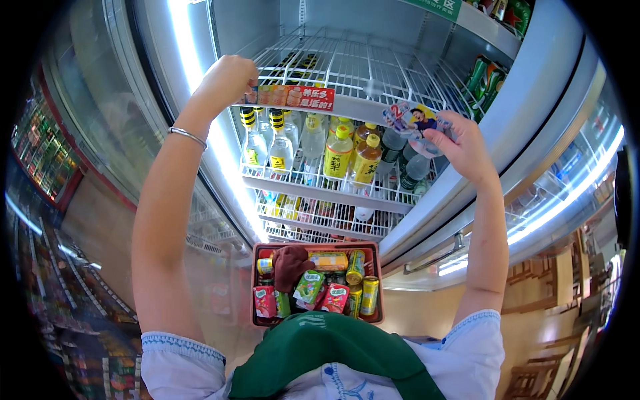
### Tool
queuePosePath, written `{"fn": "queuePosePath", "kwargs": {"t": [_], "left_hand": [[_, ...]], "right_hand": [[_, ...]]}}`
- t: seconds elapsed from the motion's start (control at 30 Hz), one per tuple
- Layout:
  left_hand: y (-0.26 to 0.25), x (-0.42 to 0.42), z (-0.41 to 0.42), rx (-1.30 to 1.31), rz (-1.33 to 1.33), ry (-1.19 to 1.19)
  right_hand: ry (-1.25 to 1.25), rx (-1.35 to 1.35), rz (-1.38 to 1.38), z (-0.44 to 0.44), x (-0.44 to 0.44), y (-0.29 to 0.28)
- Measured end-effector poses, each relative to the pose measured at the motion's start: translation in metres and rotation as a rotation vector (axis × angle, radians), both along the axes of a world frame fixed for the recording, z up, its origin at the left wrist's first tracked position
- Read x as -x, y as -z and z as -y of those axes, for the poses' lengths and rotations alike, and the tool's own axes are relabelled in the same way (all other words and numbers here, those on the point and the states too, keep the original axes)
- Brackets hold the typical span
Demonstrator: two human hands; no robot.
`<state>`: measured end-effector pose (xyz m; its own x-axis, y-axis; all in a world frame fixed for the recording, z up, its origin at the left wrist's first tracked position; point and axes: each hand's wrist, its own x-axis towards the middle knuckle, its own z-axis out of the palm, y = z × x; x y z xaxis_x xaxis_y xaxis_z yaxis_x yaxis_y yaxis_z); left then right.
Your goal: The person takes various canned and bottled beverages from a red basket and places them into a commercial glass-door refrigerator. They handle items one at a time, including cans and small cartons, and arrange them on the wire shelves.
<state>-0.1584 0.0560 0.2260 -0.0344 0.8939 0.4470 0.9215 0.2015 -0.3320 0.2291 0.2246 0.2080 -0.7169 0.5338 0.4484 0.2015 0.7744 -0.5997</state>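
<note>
My left hand (230,80) is at the left front edge of a white wire shelf (370,82) in a fridge, its fingers at the end of a red printed strip (310,98); its exact hold is hidden. At the shelf's right front, my right hand (457,142) has thumb and fingers on a colourful printed shelf sign (407,120). The wire shelf slopes in view above a lower shelf of bottles: clear ones with black-and-yellow caps (281,142), a yellow-capped pear drink bottle (338,155) and an amber drink bottle (366,162).
Below stands a red plastic basket (381,300) with drink cartons (309,285), yellow cans (369,295) and a dark red cloth (291,267). A glass door (100,75) is at the left. Green cans (482,85) are at the right. Wooden chairs (540,375) stand lower right.
</note>
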Motion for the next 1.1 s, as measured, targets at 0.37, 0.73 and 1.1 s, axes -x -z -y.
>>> {"fn": "queuePosePath", "kwargs": {"t": [0.37,0.73,1.1], "left_hand": [[0.005,-0.045,-0.003,-0.002,-0.003,-0.102],[0.042,-0.068,0.004,-0.323,-0.139,0.042],[0.083,-0.165,-0.081,-0.643,0.333,0.482]], "right_hand": [[0.021,0.012,0.090,-0.019,-0.002,-0.017],[-0.119,0.200,0.034,-0.030,0.004,-0.024],[0.024,-0.109,0.102,-0.030,0.021,-0.055]]}}
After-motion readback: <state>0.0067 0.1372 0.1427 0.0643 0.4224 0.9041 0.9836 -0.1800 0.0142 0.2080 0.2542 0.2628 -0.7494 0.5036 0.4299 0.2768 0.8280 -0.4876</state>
